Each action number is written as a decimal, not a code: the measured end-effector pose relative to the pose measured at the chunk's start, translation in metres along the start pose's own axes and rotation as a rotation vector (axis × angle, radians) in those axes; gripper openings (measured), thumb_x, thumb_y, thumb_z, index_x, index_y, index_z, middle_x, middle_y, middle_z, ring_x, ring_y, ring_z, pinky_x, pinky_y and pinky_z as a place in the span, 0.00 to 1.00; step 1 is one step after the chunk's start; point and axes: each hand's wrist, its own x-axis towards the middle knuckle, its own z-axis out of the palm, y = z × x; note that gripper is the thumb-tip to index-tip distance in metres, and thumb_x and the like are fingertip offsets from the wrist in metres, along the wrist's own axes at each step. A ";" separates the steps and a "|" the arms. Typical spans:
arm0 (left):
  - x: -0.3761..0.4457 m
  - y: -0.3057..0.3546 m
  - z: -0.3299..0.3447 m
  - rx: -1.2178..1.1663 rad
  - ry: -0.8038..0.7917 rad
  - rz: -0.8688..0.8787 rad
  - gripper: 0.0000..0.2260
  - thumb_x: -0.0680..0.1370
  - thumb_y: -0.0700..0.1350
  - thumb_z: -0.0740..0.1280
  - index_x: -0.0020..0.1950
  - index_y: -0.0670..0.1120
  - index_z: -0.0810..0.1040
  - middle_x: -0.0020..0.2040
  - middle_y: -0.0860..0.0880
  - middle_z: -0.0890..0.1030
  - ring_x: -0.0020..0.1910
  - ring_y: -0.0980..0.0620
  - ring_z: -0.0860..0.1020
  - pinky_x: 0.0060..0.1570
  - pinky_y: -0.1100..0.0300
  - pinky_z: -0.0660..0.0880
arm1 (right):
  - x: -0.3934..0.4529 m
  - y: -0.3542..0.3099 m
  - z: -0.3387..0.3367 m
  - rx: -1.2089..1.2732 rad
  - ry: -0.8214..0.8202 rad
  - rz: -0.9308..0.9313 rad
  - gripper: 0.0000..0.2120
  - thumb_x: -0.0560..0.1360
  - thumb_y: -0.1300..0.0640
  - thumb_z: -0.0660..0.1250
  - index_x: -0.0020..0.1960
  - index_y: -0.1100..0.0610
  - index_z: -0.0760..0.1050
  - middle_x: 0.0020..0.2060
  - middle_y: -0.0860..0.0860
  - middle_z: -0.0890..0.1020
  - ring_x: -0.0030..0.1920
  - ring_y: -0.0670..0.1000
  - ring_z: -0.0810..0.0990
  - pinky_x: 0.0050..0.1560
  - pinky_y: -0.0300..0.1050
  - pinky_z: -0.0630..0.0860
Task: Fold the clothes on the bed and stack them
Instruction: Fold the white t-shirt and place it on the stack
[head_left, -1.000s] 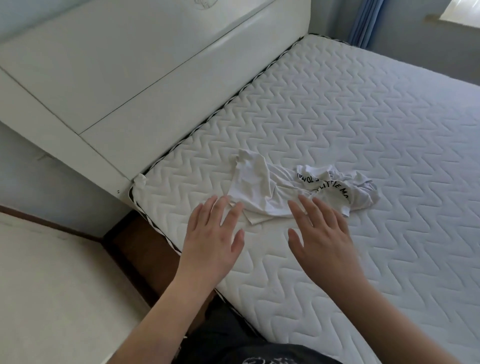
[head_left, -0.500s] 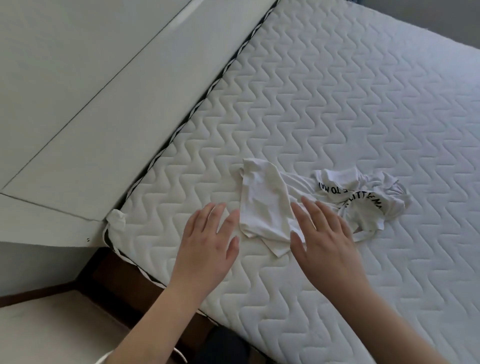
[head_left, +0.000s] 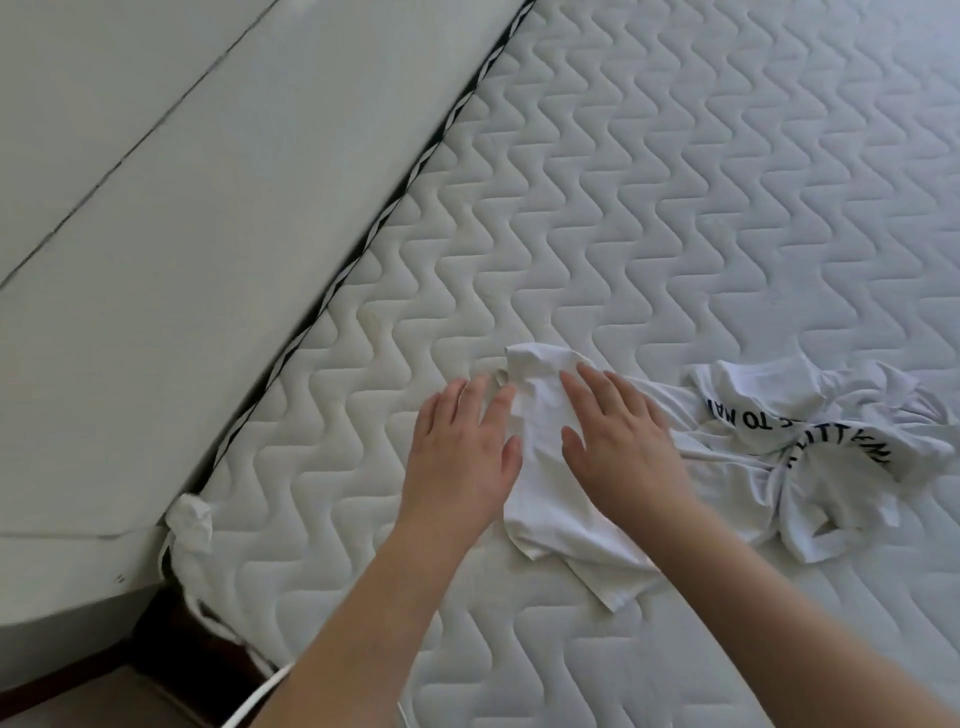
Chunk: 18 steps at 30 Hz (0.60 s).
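While both hands lie flat, white T-shirt (head_left: 550, 499) sits crumpled on quilted mattress (head_left: 675, 208), near its corner. Left hand (head_left: 460, 457): fingers straight, slightly spread, tips touching shirt's left edge. Right hand (head_left: 621, 447): fingers straight, spread, pressing on shirt's flat part. Bunched part with black lettering (head_left: 831, 447) lies right of right hand. Headboard (head_left: 182, 260) borders mattress on left; wide bare mattress beyond and right.
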 end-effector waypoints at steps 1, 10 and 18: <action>0.009 -0.005 0.014 -0.009 -0.008 -0.003 0.22 0.78 0.51 0.66 0.71 0.47 0.72 0.69 0.43 0.73 0.70 0.42 0.70 0.69 0.46 0.65 | 0.018 0.002 0.009 -0.022 0.012 -0.028 0.28 0.81 0.51 0.57 0.79 0.51 0.54 0.78 0.49 0.58 0.77 0.53 0.55 0.75 0.48 0.51; 0.051 -0.035 0.133 -0.072 -0.109 -0.089 0.23 0.79 0.52 0.63 0.73 0.48 0.68 0.68 0.48 0.73 0.68 0.47 0.70 0.66 0.52 0.65 | 0.158 0.004 0.101 -0.046 -0.107 -0.111 0.27 0.83 0.53 0.53 0.80 0.52 0.48 0.79 0.53 0.54 0.77 0.56 0.53 0.75 0.52 0.50; 0.054 -0.028 0.204 -0.369 -0.314 -0.268 0.25 0.79 0.55 0.65 0.71 0.44 0.68 0.64 0.45 0.73 0.65 0.46 0.68 0.64 0.56 0.61 | 0.166 0.032 0.146 -0.113 -0.099 -0.019 0.16 0.77 0.62 0.57 0.64 0.56 0.68 0.57 0.54 0.74 0.59 0.58 0.71 0.65 0.51 0.61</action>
